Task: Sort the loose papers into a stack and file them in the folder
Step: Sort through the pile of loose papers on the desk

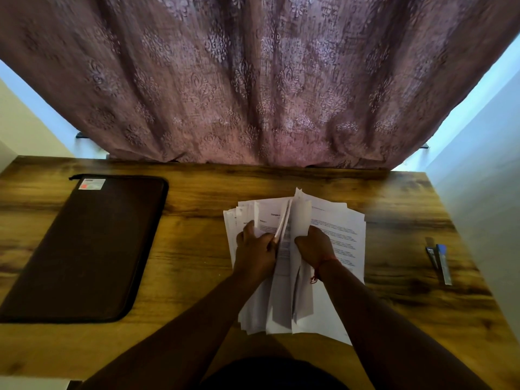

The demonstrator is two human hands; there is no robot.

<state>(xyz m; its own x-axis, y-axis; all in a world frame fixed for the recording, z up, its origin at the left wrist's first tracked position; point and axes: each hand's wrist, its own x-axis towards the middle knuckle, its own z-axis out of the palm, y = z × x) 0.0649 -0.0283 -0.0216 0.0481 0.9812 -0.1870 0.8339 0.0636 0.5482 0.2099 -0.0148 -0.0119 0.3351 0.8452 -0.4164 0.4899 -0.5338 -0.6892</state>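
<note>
A: Gathering step, by the look of it. Left hand [254,249] pinching a few raised sheets near the middle of the papers [337,235], fingers curled round their edge. Right hand [315,246] curled on the neighbouring sheets just beside, with a red thread at the wrist.

B: Both clamped on paper, then, and close together but not touching?

A: Yes, with a lifted fold of sheets standing up between them. Rest of the pile fanned flat on the tabletop [197,249], right of centre, corners splayed toward the far edge.

B: Best way to finish squaring?

A: Probably sweep the splayed sheets inward from both sides, lift the lot upright, and tap the near edge on the wood till the edges agree. Loose grip while tapping; tight grip only for carrying. Risk of creasing the raised sheets if squeezed as now.

B: Orientation?

A: Long axis running near to far, slightly fanned, with printed headings at the far end, so tops pointing away from the person.

B: And the folder [84,243]?

A: Dark, zipped and lying flat at the left, well apart from the pile, long axis also roughly near to far, label at its far corner. Appears closed; needs opening first. Off at the right edge, a small blue-tipped cutter [441,263], not needed.
</note>
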